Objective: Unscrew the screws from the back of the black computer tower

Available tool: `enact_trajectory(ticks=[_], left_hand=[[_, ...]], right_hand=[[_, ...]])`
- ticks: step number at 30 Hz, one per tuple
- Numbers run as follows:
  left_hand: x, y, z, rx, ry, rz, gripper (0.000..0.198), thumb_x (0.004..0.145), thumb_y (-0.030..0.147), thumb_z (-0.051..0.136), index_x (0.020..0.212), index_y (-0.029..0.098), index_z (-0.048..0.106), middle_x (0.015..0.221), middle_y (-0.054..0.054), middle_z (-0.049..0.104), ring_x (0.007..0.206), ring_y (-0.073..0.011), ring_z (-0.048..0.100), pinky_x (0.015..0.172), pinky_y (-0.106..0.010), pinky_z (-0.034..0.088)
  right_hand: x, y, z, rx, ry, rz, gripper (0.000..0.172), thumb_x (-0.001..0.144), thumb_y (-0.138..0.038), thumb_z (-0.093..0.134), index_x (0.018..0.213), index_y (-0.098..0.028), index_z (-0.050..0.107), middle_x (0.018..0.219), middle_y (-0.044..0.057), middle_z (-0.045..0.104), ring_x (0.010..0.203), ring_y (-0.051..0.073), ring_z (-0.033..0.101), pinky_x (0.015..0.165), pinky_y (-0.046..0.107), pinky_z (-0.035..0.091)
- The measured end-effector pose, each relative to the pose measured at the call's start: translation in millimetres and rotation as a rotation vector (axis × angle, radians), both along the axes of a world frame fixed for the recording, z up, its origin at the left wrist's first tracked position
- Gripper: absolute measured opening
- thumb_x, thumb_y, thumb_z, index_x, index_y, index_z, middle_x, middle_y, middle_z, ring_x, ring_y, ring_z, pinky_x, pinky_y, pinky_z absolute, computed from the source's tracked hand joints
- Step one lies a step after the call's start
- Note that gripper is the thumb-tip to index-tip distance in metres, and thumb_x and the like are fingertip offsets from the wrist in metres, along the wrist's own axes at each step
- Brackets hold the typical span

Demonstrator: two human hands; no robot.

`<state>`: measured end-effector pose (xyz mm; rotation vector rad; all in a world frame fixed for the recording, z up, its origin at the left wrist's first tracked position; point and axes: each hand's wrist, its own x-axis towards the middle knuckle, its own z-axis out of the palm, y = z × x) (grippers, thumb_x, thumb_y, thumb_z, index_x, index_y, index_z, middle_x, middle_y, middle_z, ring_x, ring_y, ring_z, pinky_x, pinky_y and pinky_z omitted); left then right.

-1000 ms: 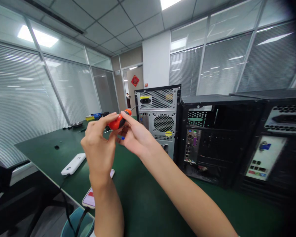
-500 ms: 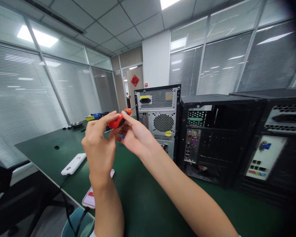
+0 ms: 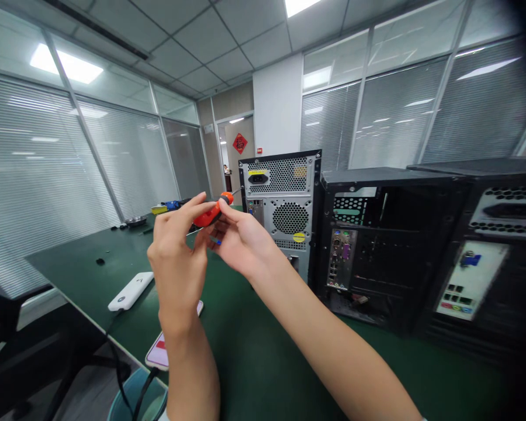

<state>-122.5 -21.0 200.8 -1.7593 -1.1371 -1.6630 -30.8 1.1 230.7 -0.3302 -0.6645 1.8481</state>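
A screwdriver [image 3: 208, 216] with a red and black handle is held between both of my hands. Its metal shaft points away to the right, and the tip meets the left edge of a computer case [image 3: 290, 184] standing upright with its back panel toward me. My left hand [image 3: 177, 242] grips the rear of the handle, thumb and fingers around it. Around the front part of the handle, my right hand [image 3: 236, 237] is closed, its thumb on top. The right fingers are partly hidden behind the handle.
Two black computer cases, one nearer [image 3: 390, 245] and one at the far right [image 3: 491, 234], stand beside the first. On the green table [image 3: 263, 362] lie a white power bank [image 3: 131, 291], a phone [image 3: 158, 352] and a metal bowl [image 3: 135, 221]. A teal bin [image 3: 134, 389] stands below the edge.
The fingers of my left hand have loosened and lifted a little on the handle, and the handle has turned slightly. The screwdriver's tip stays at the case edge.
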Motion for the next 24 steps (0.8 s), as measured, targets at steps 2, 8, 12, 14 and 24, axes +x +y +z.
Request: enact_trajectory(ticks=[2,8,12,14,24], left_hand=[[-0.5,-0.4,0.1,-0.003,-0.001,-0.003,0.031,0.08,0.013,0.059,0.106,0.028,0.062,0.117,0.002,0.064,0.103,-0.0164,0.057,0.092,-0.034,0.047],[0.8,1.1,1.2,-0.012,-0.071,-0.058,0.034,0.079,0.027,0.064,0.112,0.026,0.058,0.119,-0.003,0.06,0.105,-0.0181,0.058,0.09,-0.034,0.049],[2.3,3.7,1.2,-0.046,-0.207,-0.032,0.039,0.077,0.041,0.065,0.11,0.022,0.055,0.108,-0.006,0.06,0.088,-0.0169,0.06,0.079,-0.033,0.052],[2.2,5.5,0.4,-0.061,-0.255,-0.011,0.04,0.076,0.046,0.064,0.105,0.02,0.054,0.102,-0.006,0.06,0.085,-0.0173,0.06,0.076,-0.033,0.052],[4.2,9.1,-1.6,-0.117,-0.287,0.064,0.038,0.073,0.052,0.064,0.09,0.02,0.051,0.086,-0.002,0.06,0.075,-0.0169,0.059,0.07,-0.032,0.049]], right_hand=[[-0.3,-0.3,1.0,-0.014,0.004,-0.002,0.031,0.089,-0.023,0.052,0.059,-0.017,0.056,0.054,-0.003,0.054,0.055,0.009,0.045,0.06,0.025,0.036],[-1.6,5.3,-0.9,-0.011,0.053,0.05,0.033,0.091,-0.022,0.048,0.06,-0.016,0.058,0.056,-0.001,0.058,0.051,0.008,0.046,0.057,0.023,0.036],[-2.4,5.2,-2.6,0.014,0.082,0.07,0.039,0.093,-0.023,0.044,0.058,-0.015,0.059,0.058,0.0,0.061,0.055,0.008,0.053,0.062,0.022,0.04],[-2.9,4.6,-3.1,0.018,0.091,0.067,0.04,0.093,-0.022,0.042,0.057,-0.016,0.059,0.058,0.001,0.062,0.057,0.009,0.055,0.064,0.022,0.041],[-5.9,8.7,-4.2,-0.037,0.089,0.076,0.04,0.092,-0.017,0.042,0.055,-0.016,0.055,0.053,-0.001,0.056,0.053,0.008,0.048,0.059,0.021,0.039]])
